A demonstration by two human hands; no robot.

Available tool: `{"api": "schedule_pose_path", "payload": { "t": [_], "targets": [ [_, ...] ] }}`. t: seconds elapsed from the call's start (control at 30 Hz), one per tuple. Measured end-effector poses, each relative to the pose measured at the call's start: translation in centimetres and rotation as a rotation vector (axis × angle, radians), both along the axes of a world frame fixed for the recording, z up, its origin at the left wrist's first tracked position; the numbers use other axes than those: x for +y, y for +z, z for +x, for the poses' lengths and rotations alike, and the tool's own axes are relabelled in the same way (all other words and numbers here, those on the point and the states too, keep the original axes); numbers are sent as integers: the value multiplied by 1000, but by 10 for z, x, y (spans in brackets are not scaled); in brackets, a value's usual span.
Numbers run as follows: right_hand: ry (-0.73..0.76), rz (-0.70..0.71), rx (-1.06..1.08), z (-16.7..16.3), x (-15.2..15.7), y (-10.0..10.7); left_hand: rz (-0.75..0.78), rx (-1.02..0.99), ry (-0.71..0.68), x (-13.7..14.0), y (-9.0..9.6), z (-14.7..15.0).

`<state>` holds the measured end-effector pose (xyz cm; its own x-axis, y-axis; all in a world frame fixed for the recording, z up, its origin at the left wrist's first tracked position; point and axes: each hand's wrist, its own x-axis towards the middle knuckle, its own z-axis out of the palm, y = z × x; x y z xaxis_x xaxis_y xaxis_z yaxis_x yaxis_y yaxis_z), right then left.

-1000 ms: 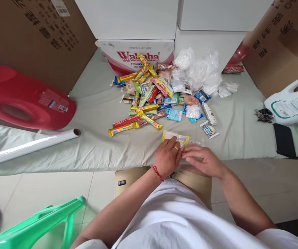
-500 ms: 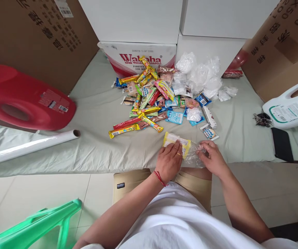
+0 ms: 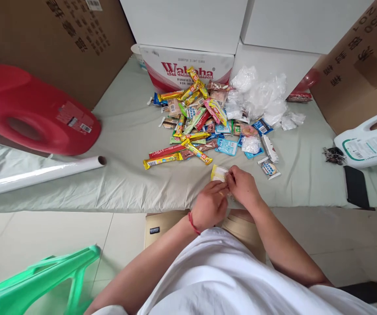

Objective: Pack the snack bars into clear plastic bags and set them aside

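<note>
A yellow and white snack packet (image 3: 219, 172) lies at the front edge of the cloth-covered surface, partly hidden by my hands. Clear plastic film was spread at its right end half a second ago; now only a faint bit shows between the hands. My right hand (image 3: 245, 188) is closed, thumb and fingers pinched at the packet's right end, where the film is. Curled at the packet's near side, my left hand (image 3: 211, 205) has its fingertips against it, slightly blurred. Just beyond lies a heap of wrapped snacks, with a yellow snack stick (image 3: 197, 152) at its near edge.
Crumpled clear plastic (image 3: 269, 94) sits behind the heap, before a Wahaha carton (image 3: 188, 72). To the left are a red jug (image 3: 40, 113) and a white roll (image 3: 44, 175). A white detergent bottle (image 3: 368, 142) and black phone (image 3: 355, 187) lie right. A green stool (image 3: 44, 278) stands below.
My right hand has moved left, bringing the film in against the packet and meeting my left hand. My left hand has slid back from on top of the packet and curled. The view has shifted slightly.
</note>
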<state>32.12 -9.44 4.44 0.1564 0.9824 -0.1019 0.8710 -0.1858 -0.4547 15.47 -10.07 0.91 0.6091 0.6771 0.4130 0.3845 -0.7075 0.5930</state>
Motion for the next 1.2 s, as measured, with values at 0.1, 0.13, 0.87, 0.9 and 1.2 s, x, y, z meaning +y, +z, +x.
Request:
{"api": "schedule_pose_path", "payload": {
  "t": [0.1,0.13,0.87,0.9,1.2],
  "targets": [
    [44,34,-26,2,-7,-4,-122,-107,361,8,-9,-14],
    [59,50,-10,3,-8,-6,-131,-67,482,10,-13,-12],
    [-678,157,1227,78,-107,-7,61,-33,-419,-36,-6,81],
    [-685,195,1189,89,-107,-4,29,-61,-431,-31,-2,78],
    [-985,943,813,328,32,25,83,-1,150,30,4,-41]
  ]
}}
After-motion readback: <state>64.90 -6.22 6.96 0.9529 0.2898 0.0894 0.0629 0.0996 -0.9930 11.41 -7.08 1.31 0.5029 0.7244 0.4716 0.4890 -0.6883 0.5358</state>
